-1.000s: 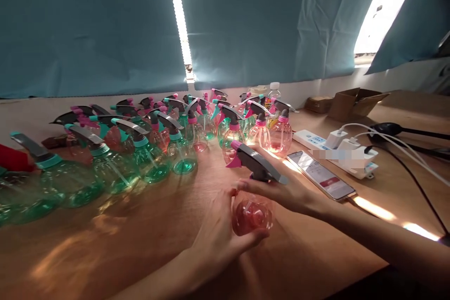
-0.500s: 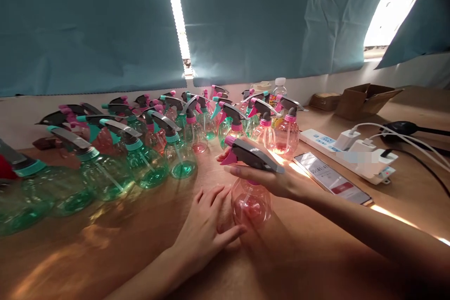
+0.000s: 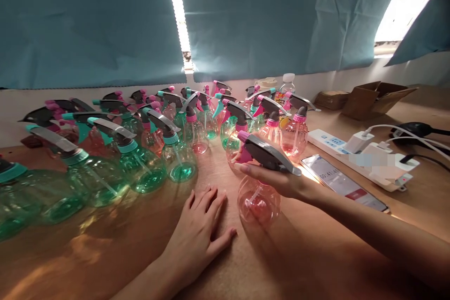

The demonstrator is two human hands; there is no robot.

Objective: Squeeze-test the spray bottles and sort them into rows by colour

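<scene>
My right hand (image 3: 286, 185) is wrapped round the neck of a clear pink spray bottle (image 3: 259, 204), just under its black, grey and pink trigger head (image 3: 269, 152). The bottle stands upright, or nearly so; whether its base touches the table I cannot tell. My left hand (image 3: 198, 229) lies palm down on the brown tabletop, fingers spread, left of the bottle and apart from it. Closest beyond the left hand is a green spray bottle (image 3: 181, 164) with a turquoise collar. Behind the held bottle stands another pink spray bottle (image 3: 294, 138).
Several green and pink spray bottles crowd the left and back. To the right lie a phone (image 3: 337, 180) showing a timer and a white power strip (image 3: 355, 154) with plugs and cables. Farther back are a cardboard box (image 3: 372, 101) and a white-capped bottle (image 3: 288, 83).
My left hand has drawn left, away from the pink spray bottle, widening the gap. My right hand still grips the bottle's neck. The view has shifted slightly.
</scene>
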